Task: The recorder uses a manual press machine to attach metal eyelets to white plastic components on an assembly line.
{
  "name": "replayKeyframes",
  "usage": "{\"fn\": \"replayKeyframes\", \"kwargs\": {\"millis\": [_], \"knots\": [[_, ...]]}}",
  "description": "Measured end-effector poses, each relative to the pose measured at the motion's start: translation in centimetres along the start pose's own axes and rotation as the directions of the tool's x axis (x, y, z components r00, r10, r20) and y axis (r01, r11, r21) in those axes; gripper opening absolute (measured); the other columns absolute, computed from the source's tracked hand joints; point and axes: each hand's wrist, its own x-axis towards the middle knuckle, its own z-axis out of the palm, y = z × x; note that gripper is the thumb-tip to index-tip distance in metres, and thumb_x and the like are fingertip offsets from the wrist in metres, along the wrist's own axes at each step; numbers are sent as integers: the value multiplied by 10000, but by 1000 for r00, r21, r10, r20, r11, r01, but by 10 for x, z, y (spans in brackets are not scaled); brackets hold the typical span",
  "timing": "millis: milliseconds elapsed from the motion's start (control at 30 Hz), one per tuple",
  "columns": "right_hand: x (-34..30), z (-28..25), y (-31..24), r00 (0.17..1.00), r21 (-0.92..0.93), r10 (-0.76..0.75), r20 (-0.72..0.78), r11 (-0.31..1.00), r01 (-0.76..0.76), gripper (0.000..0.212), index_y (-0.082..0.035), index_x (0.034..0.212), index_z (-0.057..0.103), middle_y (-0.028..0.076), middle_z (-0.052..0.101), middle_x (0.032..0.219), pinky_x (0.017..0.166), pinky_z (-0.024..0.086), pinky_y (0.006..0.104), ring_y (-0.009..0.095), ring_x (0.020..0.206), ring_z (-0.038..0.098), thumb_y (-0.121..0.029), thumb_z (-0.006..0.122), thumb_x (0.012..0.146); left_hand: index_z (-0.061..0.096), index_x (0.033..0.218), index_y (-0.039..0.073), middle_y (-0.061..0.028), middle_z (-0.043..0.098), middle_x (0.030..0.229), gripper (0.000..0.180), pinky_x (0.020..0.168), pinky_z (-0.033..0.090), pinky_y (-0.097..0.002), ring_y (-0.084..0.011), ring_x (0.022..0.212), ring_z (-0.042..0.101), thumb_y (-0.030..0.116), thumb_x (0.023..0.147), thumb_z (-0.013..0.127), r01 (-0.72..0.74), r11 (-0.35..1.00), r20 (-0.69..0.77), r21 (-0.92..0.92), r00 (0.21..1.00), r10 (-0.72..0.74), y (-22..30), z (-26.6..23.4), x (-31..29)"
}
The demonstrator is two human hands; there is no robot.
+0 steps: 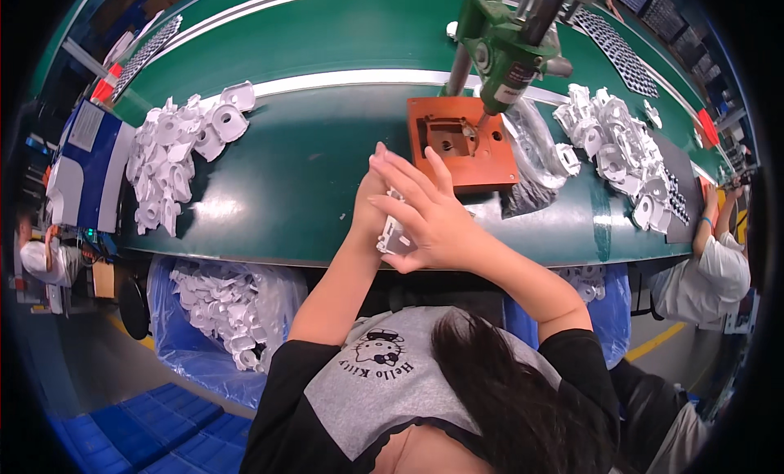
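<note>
White plastic part (397, 240) is between the two hands, in front of the body near the close edge of the green table (302, 164). Left hand (371, 200) upright along the part's left side, fingers extended; mostly covered, so its grip cannot be told. Right hand (433, 218) closed over the part from the right, fingers spread and bent, thumb at the lower end. Visible long axis runs roughly away from the body; far end hidden by fingers. Key relation: orange fixture (495, 165), under the green drill press (508, 56), lies ahead and to the right of the part. Right hand is nearer; one fingertip overlaps the fixture's near-left edge in view, contact undetermined.
</note>
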Motion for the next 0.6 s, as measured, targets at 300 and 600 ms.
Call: {"fn": "replayKeyframes", "kwargs": {"millis": [300,600], "knots": [[-5,-10,13,962,290,256,-99,932,-218,851,-70,1267,403,273,197,1447,917,422,458,431,1064,470,-338,784,555,444,1040,60,-78,532,1026,204,727,485,-268,-122,876,562,250,975,479,-311,885,174,346,948,265,-5,-8,-12],[-10,-22,16,970,17,208,-123,978,-208,769,-87,1202,482,246,252,1435,867,414,435,370,1025,490,-268,796,524,525,932,17,18,517,787,115,581,396,-224,-48,677,464,132,926,526,-177,743,145,645,983,108,15,-6,-9]]}}
